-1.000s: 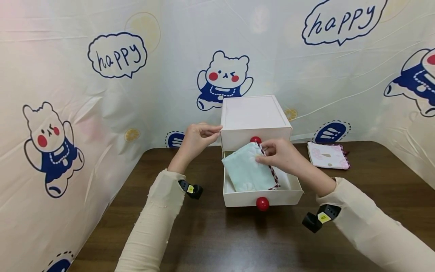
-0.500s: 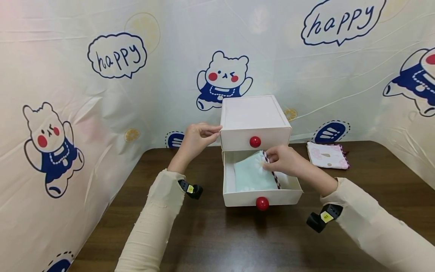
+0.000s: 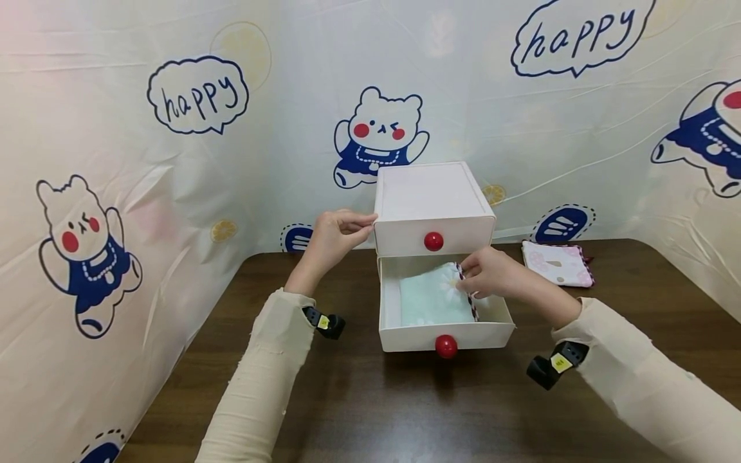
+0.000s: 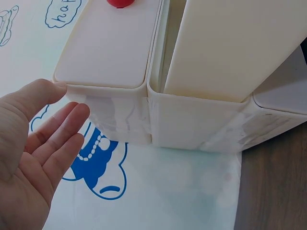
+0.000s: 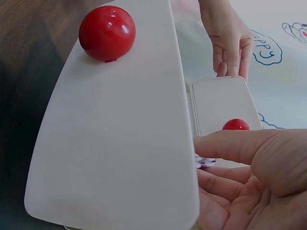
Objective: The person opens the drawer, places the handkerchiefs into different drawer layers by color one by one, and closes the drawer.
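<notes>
A white cabinet (image 3: pixel 431 193) with two stacked drawers stands on the table, each drawer with a round red knob. The lower drawer (image 3: pixel 417 339) is pulled out, and inside lies a folded mint-green cloth (image 3: pixel 434 296) with dark red and white twisted trim. My right hand (image 3: pixel 494 276) reaches into the drawer and pinches the cloth's trimmed edge; in the right wrist view the drawer's front hides most of it. My left hand (image 3: pixel 336 238) touches the upper left corner of the cabinet, its thumb (image 4: pixel 45 91) on the edge and its other fingers extended beside the wall.
A folded white and pink cloth (image 3: pixel 557 263) with similar trim lies on the dark wooden table (image 3: pixel 324 399), right of the cabinet. Behind stands a pale curtain (image 3: pixel 278 128) with cartoon bears. The pulled-out drawer juts toward the front, its red knob (image 3: pixel 446 346) foremost.
My right hand has lowered the mint-green cloth into the lower drawer and shifted slightly right along its trim. The upper red knob has come into full view. My left hand has stayed put.
</notes>
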Available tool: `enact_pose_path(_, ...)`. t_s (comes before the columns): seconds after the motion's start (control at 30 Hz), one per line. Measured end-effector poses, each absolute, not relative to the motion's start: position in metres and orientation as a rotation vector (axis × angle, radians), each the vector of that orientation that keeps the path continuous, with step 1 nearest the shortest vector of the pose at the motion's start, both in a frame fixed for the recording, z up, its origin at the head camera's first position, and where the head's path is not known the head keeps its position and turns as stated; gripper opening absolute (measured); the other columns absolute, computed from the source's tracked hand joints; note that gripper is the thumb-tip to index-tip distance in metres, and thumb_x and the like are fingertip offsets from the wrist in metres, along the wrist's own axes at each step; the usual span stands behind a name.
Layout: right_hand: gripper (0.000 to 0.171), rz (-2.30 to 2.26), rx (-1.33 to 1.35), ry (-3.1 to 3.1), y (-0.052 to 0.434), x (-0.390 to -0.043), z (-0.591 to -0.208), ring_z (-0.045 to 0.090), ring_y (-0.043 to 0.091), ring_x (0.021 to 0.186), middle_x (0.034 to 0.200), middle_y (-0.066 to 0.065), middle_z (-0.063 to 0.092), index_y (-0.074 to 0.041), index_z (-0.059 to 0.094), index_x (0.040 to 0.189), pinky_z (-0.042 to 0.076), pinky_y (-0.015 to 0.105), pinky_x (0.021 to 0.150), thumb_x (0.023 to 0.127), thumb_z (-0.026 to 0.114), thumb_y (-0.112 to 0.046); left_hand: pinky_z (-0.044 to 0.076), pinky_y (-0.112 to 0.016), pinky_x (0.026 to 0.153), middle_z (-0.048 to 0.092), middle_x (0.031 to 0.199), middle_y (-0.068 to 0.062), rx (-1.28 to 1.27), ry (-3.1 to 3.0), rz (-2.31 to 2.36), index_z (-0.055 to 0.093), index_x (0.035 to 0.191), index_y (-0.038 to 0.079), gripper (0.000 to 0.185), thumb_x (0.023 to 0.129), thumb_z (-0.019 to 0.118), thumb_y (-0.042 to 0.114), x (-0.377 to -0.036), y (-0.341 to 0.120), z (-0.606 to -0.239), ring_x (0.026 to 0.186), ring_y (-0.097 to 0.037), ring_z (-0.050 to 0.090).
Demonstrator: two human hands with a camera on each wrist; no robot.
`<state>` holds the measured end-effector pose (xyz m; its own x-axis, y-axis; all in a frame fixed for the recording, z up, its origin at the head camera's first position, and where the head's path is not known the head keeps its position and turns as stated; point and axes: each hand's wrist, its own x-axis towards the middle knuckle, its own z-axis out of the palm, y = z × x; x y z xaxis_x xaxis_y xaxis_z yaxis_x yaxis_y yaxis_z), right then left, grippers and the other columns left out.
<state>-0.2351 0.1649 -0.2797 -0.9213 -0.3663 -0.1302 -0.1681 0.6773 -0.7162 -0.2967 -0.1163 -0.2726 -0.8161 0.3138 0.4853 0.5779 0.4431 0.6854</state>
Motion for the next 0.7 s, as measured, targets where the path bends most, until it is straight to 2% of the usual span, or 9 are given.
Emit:
enact_pose_path(0.2, 0.04, -1.095, -0.428, 2.637, 0.169, -0.233, -0.278, 0.065, 0.027, 0.079, 0.1, 0.027, 0.062, 0.018, 0.05, 0.116, 0.055, 0.037, 0.067, 0.085, 0.063, -0.005, 0.053, -0.024, 0.071, 0.066, 0.098, -0.006, -0.766, -2.413, -1.31, 0.07, 0.105, 0.007, 0.023, 0.082, 0.068, 0.006, -0.296, -0.116, -0.273, 0.081, -0.014, 0.063)
enact_pose_path(0.7, 0.039, -1.062, -0.458, 2.642, 0.18, -0.231, -0.275, 0.065, 0.026, 0.082, 0.096, 0.021, 0.066, 0.014, 0.054, 0.116, 0.054, 0.037, 0.072, 0.086, 0.062, -0.01, 0.053, -0.024, 0.07, 0.066, 0.097, -0.006, -0.774, -2.405, -1.3, 0.07, 0.105, 0.007, 0.023, 0.082, 0.068, 0.006, -0.296, -0.116, -0.273, 0.08, -0.014, 0.063)
